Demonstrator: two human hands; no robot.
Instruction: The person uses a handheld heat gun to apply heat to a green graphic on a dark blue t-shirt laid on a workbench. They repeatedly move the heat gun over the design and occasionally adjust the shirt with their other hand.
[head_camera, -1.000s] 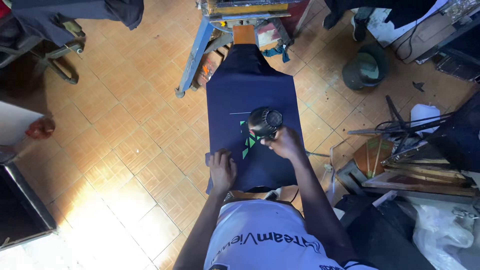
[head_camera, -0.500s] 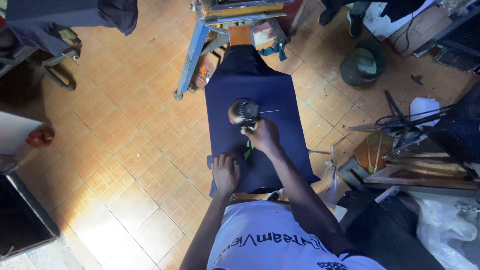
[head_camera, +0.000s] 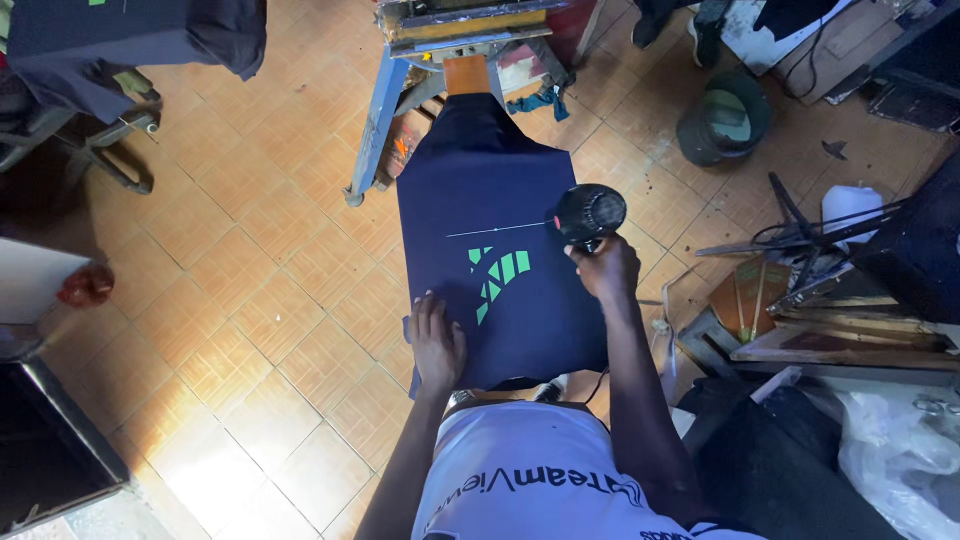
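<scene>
The right hand (head_camera: 603, 268) has a closed grip around the handle of a black heat gun (head_camera: 588, 213), and it holds the gun over the right side of a dark blue shirt (head_camera: 490, 200). The gun looks compact and stiff, probably not heavy, so one hand on the handle seems enough; its round rear end faces the camera, so the nozzle seems to point down toward the cloth, though the nozzle itself is hidden. The left hand (head_camera: 436, 340) lies flat with spread fingers on the near left part of the shirt and pinches nothing. The shirt is soft and light and would slide or wrinkle easily, so pressing it flat, or taking it at the edges, seems the best way to handle it. It is stretched over a narrow board, with its long axis running away from the person toward a blue press frame (head_camera: 385, 110). A green print (head_camera: 497, 276) is in the middle, between the two hands. Under everything is a tiled floor (head_camera: 250, 300), and a dark bucket (head_camera: 725, 118) stands far to the right.
</scene>
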